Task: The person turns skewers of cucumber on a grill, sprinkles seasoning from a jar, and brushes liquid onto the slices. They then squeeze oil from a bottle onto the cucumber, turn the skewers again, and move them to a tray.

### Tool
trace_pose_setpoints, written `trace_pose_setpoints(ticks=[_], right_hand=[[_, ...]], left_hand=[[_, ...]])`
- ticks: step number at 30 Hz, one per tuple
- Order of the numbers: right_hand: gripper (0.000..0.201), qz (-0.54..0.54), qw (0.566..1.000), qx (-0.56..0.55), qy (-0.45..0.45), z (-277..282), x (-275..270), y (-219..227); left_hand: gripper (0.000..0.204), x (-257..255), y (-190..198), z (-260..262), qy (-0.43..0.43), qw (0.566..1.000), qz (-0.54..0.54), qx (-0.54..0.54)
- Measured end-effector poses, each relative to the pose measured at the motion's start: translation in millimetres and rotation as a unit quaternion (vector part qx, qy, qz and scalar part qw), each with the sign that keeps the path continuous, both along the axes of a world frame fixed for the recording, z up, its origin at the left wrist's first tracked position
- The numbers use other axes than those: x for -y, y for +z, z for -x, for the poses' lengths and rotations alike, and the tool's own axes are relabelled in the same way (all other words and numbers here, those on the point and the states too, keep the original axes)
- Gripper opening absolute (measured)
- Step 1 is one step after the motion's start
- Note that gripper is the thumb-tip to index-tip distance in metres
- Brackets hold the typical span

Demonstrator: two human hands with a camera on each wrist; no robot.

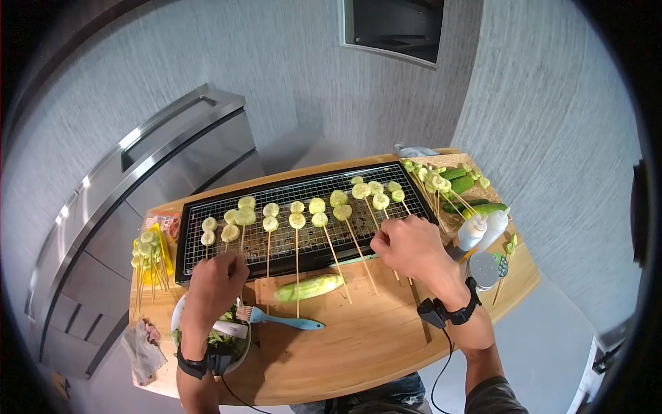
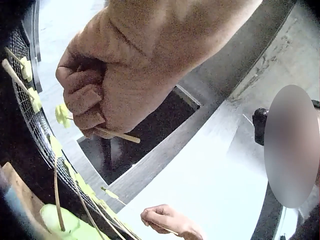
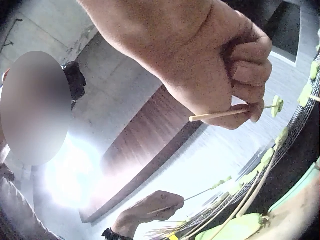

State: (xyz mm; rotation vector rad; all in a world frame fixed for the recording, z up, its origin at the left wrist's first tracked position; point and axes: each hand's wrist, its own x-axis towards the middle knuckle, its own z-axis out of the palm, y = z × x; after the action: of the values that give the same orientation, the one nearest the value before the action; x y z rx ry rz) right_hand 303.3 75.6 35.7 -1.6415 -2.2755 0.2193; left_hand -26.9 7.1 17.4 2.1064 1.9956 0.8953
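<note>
Several vegetable skewers (image 1: 297, 221), threaded with round pale green slices that look like cucumber, lie in a row across a black grill (image 1: 181, 252) with a wire mesh. At the grill's left front corner my left hand (image 1: 215, 286) has curled fingers around the wooden stick (image 2: 125, 135) of a skewer; its end pokes out below the fist. My right hand (image 1: 416, 250), over the right front edge, grips another skewer's stick (image 3: 210, 116) in the same way, with a green slice (image 3: 277, 106) beyond the fingers. A peeled cucumber-like vegetable (image 1: 308, 287) lies in front of the grill.
A blue-handled basting brush (image 1: 286, 320) lies beside a bowl (image 1: 238, 359) of greens. More skewers rest on a yellow packet (image 1: 165, 252) at left. On the right stand squeeze bottles (image 1: 473, 232), a lidded jar (image 1: 483, 269) and a board with whole cucumbers (image 1: 462, 184) and skewers.
</note>
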Motion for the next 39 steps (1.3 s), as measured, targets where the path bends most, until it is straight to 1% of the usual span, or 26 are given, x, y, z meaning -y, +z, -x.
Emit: trace_pose_setpoints(ticks=[4,8,11,12,13,14,15,16,17,19,20,21,22,23,24,25,26,28,30,32,33,34,35,36,38,39], right_hand=[[0.026,0.014,1.000,0.017,0.006,0,-4,-9],[0.029,0.054,0.997,0.057,0.021,0,-6,-16],[0.030,0.077,0.992,0.100,0.020,0,-8,-18],[0.031,0.085,0.988,0.127,0.013,0,-8,-18],[0.031,0.086,0.988,0.127,0.013,-2,-7,-20],[0.031,0.057,0.991,0.119,0.002,-5,-6,-23],[0.032,0.028,0.993,0.111,-0.010,-7,-6,-24],[0.032,0.029,0.993,0.112,-0.009,-7,-6,-24],[0.033,0.013,0.996,0.088,-0.014,-7,-6,-22],[0.034,-0.002,0.998,0.063,-0.020,-6,-1,-18],[0.035,-0.008,0.999,0.052,0.010,-3,3,-14],[0.036,-0.015,0.998,0.040,0.040,0,6,-13],[0.036,-0.015,0.998,0.039,0.039,1,5,-17],[0.037,-0.002,0.996,0.066,0.054,2,3,-26],[0.038,0.010,0.993,0.094,0.070,4,2,-31],[0.038,0.009,0.993,0.094,0.070,6,2,-33],[0.037,0.008,0.993,0.087,0.081,7,4,-34],[0.036,0.008,0.992,0.081,0.092,9,5,-37],[0.029,-0.009,0.993,0.082,0.088,10,5,-40],[0.027,-0.023,0.994,0.069,0.079,12,5,-36],[0.026,-0.036,0.995,0.056,0.071,14,6,-34],[0.026,-0.036,0.995,0.056,0.071,14,6,-30],[0.025,-0.051,0.996,0.027,0.070,15,7,-25],[0.024,-0.066,0.995,-0.002,0.069,16,8,-20],[0.023,-0.070,0.995,-0.019,0.073,16,10,-13],[0.021,-0.074,0.994,-0.036,0.076,17,11,-11]], left_hand=[[0.023,-1,-4,2,-0.003,0.999,0.039,-0.027],[0.025,0,-10,6,0.003,0.998,0.062,-0.027],[0.027,1,-12,8,0.015,0.994,0.082,-0.065],[0.026,2,-11,8,0.012,0.990,0.106,-0.088],[0.026,2,-10,8,0.008,0.985,0.129,-0.111],[0.026,4,-10,8,0.008,0.985,0.130,-0.111],[0.027,5,-10,8,0.030,0.985,0.115,-0.126],[0.029,7,-11,7,0.052,0.984,0.100,-0.140],[0.029,7,-9,4,0.052,0.984,0.101,-0.140],[0.033,7,-2,-5,0.083,0.989,0.047,-0.110],[0.033,8,-1,-10,0.083,0.989,0.047,-0.110],[0.037,9,0,-14,0.054,0.993,0.058,-0.093],[0.041,10,0,-18,0.025,0.994,0.070,-0.076],[0.041,11,-3,-20,0.025,0.994,0.069,-0.077],[0.040,10,-9,-21,-0.003,0.992,0.085,-0.090],[0.040,10,-15,-21,-0.030,0.989,0.101,-0.102],[0.038,10,-19,-20,-0.045,0.987,0.090,-0.123],[0.037,9,-23,-21,-0.048,0.986,0.099,-0.126],[0.037,8,-24,-23,-0.052,0.984,0.108,-0.130],[0.032,7,-23,-24,-0.038,0.989,0.061,-0.130],[0.032,6,-22,-23,-0.038,0.989,0.061,-0.130],[0.029,4,-22,-21,-0.041,0.994,0.029,-0.092],[0.026,2,-21,-21,-0.045,0.997,-0.003,-0.054],[0.026,2,-17,-22,-0.045,0.998,-0.003,-0.054],[0.019,5,-4,-27,-0.053,0.997,-0.018,0.044],[0.019,6,1,-29,-0.053,0.997,-0.018,0.044]])
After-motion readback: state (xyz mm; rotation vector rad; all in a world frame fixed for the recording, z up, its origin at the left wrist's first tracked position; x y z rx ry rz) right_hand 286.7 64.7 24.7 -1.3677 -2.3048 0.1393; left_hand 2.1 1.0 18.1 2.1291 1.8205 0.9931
